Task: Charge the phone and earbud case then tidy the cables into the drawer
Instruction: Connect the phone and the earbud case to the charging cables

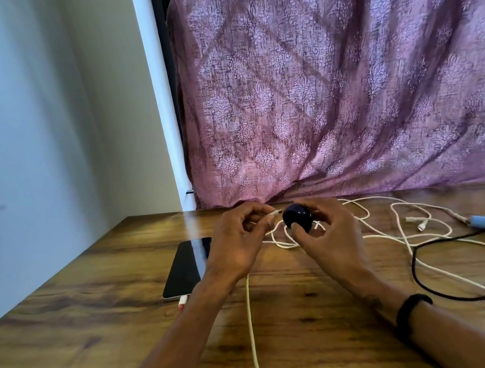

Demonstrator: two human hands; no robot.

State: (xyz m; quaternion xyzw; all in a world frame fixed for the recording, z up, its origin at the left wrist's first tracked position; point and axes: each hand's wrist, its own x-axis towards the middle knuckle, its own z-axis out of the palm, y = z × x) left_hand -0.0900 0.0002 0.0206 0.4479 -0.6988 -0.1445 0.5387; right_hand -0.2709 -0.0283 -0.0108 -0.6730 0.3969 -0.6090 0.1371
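Almost mated: cable plug, earbud case.

I'm at home, at a wooden table pushed into a plain wall corner, a patterned pink curtain hanging behind it.

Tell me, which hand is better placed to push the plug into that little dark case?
The left hand, most likely: it already pinches the white cable plug, its tip aimed at the earbud case and almost touching it. The right hand grips the case, so it is busy steadying it.
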